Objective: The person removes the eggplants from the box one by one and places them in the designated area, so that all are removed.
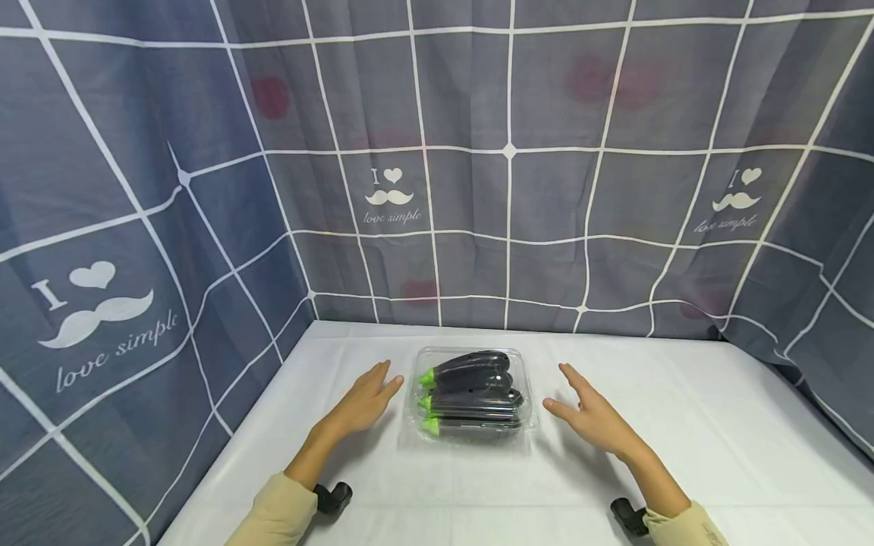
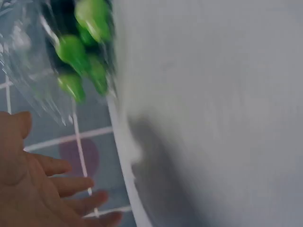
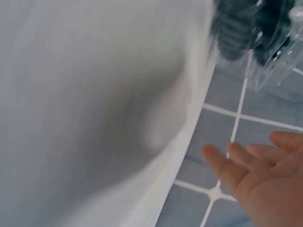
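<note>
In the head view a clear plastic box [image 1: 526, 383] stands on the white table, filled with several dark eggplants [image 1: 474, 379] whose green stem ends point left. My left hand [image 1: 365, 398] hovers just left of the box, fingers extended and thumb toward it. On the other side, my right hand [image 1: 594, 413] is held apart from the box with fingers straight and thumb toward it. Both palms face inward and hold nothing. The left wrist view shows the green stem ends [image 2: 73, 54] through the plastic; the right wrist view catches the eggplants' dark rounded ends [image 3: 232, 33].
The box rests near the back of a white-covered table [image 1: 410, 485]. A grey-blue checked curtain [image 1: 464, 189] rises behind and on both sides. Black wrist devices, one at the left wrist [image 1: 333, 498] and one at the right wrist [image 1: 628, 517], stick out by the sleeves.
</note>
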{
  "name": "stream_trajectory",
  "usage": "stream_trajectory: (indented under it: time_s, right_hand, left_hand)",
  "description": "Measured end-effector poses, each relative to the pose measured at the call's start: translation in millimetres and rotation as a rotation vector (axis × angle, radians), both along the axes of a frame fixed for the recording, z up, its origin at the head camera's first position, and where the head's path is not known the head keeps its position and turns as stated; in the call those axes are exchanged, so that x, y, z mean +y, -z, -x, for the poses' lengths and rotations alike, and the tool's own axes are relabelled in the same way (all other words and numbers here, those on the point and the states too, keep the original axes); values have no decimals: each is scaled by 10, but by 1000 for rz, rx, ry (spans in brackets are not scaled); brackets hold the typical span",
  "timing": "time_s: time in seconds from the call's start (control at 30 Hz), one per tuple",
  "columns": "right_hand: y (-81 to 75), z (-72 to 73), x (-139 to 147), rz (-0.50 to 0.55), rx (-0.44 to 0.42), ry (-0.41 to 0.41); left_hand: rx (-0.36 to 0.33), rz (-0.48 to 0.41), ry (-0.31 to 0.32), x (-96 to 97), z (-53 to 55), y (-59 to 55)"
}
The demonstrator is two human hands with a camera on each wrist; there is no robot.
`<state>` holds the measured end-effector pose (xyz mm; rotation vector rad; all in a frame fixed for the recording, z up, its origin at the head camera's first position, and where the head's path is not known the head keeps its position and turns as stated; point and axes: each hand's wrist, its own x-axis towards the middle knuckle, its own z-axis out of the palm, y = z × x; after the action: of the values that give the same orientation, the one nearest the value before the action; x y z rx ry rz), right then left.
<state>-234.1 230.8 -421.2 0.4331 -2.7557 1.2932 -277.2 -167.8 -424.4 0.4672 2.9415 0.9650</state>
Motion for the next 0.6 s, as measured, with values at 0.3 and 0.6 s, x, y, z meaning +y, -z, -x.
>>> stream_trajectory:
  time_s: [0.3, 0.6]
  right_hand:
    - [-136, -149, -198, 227, -161, -85]
    - [-83, -239, -355, 323, -257, -124]
  left_hand:
    - [-179, -400, 98, 172, -175, -60]
    - [-271, -506, 152, 253, -275, -34]
